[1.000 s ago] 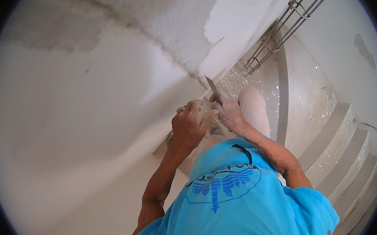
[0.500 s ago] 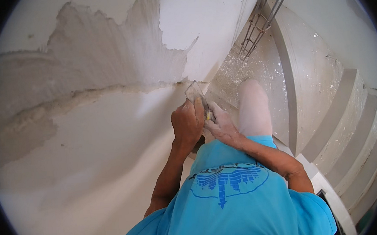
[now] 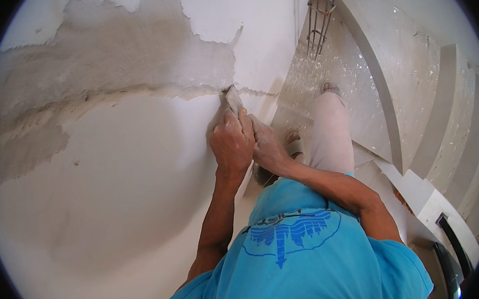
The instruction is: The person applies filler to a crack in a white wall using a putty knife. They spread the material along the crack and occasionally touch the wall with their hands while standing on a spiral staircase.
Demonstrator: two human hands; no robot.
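both hands – left hand point(image 3: 231, 144) & right hand point(image 3: 267, 150) – grip closed on scraper point(image 3: 234, 99) | blade moved left along wall point(image 3: 130, 174) to grey plaster edge point(image 3: 152, 91) | scraping carries on – stairs point(image 3: 442, 113) at right

Unfinished stairwell: half-plastered wall point(image 3: 113, 175), bare concrete steps point(image 3: 442, 113), exposed rebar point(image 3: 319, 16).

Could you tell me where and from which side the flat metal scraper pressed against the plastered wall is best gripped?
By its handle, from below. The flat metal scraper points its blade up into the grey plaster edge, leaving only the lower end free, where the left hand and right hand already wrap it.
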